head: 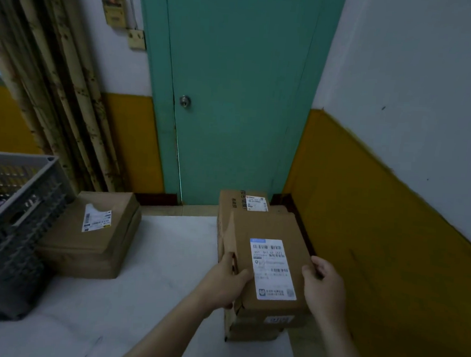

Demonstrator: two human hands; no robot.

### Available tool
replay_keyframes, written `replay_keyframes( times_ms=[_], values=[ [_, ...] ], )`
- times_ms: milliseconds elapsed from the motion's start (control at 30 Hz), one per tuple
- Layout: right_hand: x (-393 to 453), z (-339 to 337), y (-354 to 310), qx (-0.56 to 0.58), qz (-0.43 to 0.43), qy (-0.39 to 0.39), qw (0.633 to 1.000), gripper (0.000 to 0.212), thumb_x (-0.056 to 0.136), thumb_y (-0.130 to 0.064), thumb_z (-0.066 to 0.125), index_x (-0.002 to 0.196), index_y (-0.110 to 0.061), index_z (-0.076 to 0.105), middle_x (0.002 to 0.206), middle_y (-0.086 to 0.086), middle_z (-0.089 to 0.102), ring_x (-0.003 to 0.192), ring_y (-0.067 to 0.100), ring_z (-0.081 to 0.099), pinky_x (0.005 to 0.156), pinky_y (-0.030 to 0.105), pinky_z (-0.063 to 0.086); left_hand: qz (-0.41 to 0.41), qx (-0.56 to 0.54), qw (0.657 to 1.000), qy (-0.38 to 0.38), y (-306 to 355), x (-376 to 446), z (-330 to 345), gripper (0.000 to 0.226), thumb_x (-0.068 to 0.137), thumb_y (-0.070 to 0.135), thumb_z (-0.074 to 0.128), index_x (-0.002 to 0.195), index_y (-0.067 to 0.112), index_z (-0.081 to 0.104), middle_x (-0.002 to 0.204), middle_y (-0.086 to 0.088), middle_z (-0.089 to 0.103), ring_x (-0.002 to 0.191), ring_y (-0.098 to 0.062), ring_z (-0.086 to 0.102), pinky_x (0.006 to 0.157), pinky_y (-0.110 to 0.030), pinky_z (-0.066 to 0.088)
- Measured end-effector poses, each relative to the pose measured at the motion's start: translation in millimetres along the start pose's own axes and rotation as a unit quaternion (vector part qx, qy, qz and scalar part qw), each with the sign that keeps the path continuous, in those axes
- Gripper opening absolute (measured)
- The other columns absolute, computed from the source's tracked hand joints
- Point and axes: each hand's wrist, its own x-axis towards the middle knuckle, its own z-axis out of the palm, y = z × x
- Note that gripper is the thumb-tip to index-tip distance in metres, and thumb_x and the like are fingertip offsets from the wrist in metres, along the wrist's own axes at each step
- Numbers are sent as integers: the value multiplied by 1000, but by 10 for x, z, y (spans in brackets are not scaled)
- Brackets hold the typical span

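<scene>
A brown cardboard box (264,229) with a white shipping label (273,269) on top sits on a stack of other boxes at the right of the white table (169,257). My left hand (226,284) grips its near left edge, thumb on top. My right hand (322,288) holds its near right edge, fingers curled over the corner. Under it lies another box (258,326), partly hidden, and behind it a taller labelled box (241,200).
A wide flat cardboard parcel (93,233) with a label lies at the table's left. A grey plastic crate (14,220) stands at the far left. A teal door (234,95) is straight ahead, and a yellow-and-white wall (392,215) runs close along the right.
</scene>
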Motion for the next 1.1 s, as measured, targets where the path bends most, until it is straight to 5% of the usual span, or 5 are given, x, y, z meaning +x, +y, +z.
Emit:
replay_keyframes(
  times_ms=[133,333,433,733,1100],
  values=[
    [1,61,76,-11,8,-21,1000,36,104,-19,58,139,-11,59,132,10,66,91,15,60,65,23,43,-22,17,1000,9,-45,21,30,63,102,51,50,157,31,26,140,1,61,111,-21,66,63,-27,60],
    [78,166,200,-30,19,-60,998,39,106,-18,54,144,-12,56,142,9,62,127,27,60,80,28,45,-45,0,999,5,-169,73,46,55,107,47,41,158,31,27,139,3,61,117,-22,63,68,-28,57],
    [128,192,258,-37,27,-69,997,36,106,-14,52,141,-11,59,141,9,63,128,27,59,96,35,46,-45,-6,999,8,-235,103,38,53,107,46,42,157,33,27,127,7,61,108,-18,63,66,-25,55],
    [184,239,315,-50,29,-107,993,36,106,-22,55,141,-11,59,136,8,64,121,26,61,85,30,44,-56,-7,998,19,-372,210,5,51,105,43,46,153,28,35,131,3,63,109,-18,66,73,-31,61],
    [185,351,-255,-40,-51,-35,997,40,106,-35,54,142,-18,55,140,5,63,126,26,60,99,43,51,-36,-16,993,108,-461,293,-381,68,104,54,46,160,19,28,143,-5,55,90,-7,62,67,-24,55]
  ],
)
